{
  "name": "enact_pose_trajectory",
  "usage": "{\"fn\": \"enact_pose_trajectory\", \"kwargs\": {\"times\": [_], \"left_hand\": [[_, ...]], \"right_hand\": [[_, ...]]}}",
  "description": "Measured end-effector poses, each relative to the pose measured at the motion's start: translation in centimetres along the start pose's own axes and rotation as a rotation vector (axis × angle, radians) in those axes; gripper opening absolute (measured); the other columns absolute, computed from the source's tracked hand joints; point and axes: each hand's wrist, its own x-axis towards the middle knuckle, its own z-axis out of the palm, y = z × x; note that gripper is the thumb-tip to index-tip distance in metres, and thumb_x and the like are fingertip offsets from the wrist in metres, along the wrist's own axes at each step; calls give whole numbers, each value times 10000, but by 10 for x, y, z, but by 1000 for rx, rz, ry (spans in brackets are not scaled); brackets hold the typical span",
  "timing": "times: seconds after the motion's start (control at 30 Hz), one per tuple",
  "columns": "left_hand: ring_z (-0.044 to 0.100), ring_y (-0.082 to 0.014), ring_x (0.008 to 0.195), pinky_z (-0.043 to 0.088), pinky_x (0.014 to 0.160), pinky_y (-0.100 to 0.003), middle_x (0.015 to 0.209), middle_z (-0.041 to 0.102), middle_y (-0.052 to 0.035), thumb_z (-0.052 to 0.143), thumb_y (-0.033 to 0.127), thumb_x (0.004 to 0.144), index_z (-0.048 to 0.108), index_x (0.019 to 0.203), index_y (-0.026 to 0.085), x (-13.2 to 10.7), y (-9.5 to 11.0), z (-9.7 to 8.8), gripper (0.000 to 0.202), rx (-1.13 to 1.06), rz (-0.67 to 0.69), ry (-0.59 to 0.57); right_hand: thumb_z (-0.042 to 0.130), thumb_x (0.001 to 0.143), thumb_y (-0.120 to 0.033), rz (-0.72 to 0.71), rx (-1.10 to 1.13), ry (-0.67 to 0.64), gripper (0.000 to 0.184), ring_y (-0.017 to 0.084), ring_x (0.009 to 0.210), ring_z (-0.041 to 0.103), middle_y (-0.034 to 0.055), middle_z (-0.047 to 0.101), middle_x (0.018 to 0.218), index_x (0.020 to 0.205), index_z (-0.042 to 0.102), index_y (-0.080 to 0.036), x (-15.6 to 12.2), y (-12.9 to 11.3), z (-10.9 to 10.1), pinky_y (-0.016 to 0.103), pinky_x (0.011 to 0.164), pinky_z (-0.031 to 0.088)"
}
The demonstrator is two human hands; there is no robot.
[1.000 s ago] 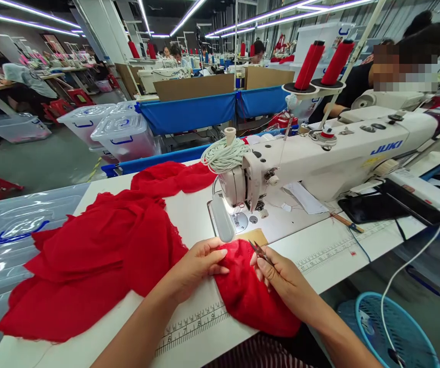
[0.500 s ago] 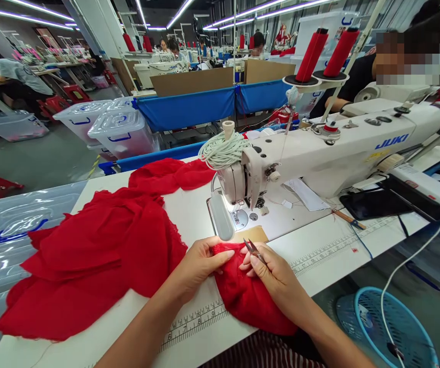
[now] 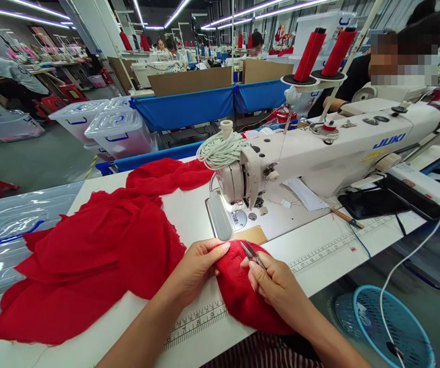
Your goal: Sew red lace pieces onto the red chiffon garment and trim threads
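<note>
Between my hands a piece of red fabric (image 3: 239, 301) hangs over the table's front edge. My left hand (image 3: 199, 263) pinches its upper left edge between thumb and fingers. In my right hand (image 3: 276, 276) is a small pair of thread snips (image 3: 251, 253), the blades slightly apart and pointing up and left over the cloth. Behind the hands stands a white sewing machine (image 3: 312, 148), its needle area just beyond the fabric. A large heap of red fabric (image 3: 101, 255) lies to the left of my left hand.
A ruler strip (image 3: 200, 319) runs along the front of the white table (image 3: 147, 324). A screwdriver-like tool (image 3: 346, 219) and a dark phone-like device (image 3: 371, 202) lie at the right. A blue basket (image 3: 392, 327) stands below. Clear lidded bins (image 3: 118, 128) and a co-worker (image 3: 354, 76) are beyond.
The red fabric has been spread out flatter beneath the snips, its upper edge now rounded. My right hand has turned slightly and the blades have shifted a little. The camera view has moved slightly.
</note>
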Motion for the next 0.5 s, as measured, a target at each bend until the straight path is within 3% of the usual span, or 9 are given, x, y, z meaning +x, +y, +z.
{"fn": "enact_pose_trajectory", "kwargs": {"times": [0.17, 0.27, 0.37, 0.5], "left_hand": [[325, -65, 499, 297, 483, -194, 527, 466, 37, 714, 438, 717, 548, 534, 141, 0, 2, 3, 386, -71, -29, 13], [444, -81, 524, 361, 518, -204, 582, 586, 1, 745, 386, 699, 646, 635, 127, -1, 2, 4, 285, -68, -35, -8], [601, -161, 661, 457, 640, -263, 710, 695, -56, 781, 320, 668, 716, 797, 121, -1, 1, 5, 245, -75, -35, -37], [640, -187, 713, 490, 714, -301, 782, 735, -86, 773, 303, 686, 738, 831, 119, -1, 0, 5, 237, -76, -25, -32]], "right_hand": [[377, 969, -364, 39, -11, -30, 356, 58, 407, 302, -61, 429, 525, 680, 482, -186, 3, 4, 0, 236, 446, 254], [383, 969, -347, 31, -18, -38, 343, 56, 415, 307, -63, 434, 529, 686, 488, -183, 4, 3, 1, 235, 455, 257], [386, 967, -337, 25, -25, -54, 321, 58, 426, 319, -62, 446, 538, 708, 495, -180, 3, 3, 2, 232, 455, 255], [383, 968, -344, 24, -36, -58, 328, 58, 423, 324, -65, 444, 534, 708, 496, -179, 2, 4, 2, 230, 455, 260]]}}
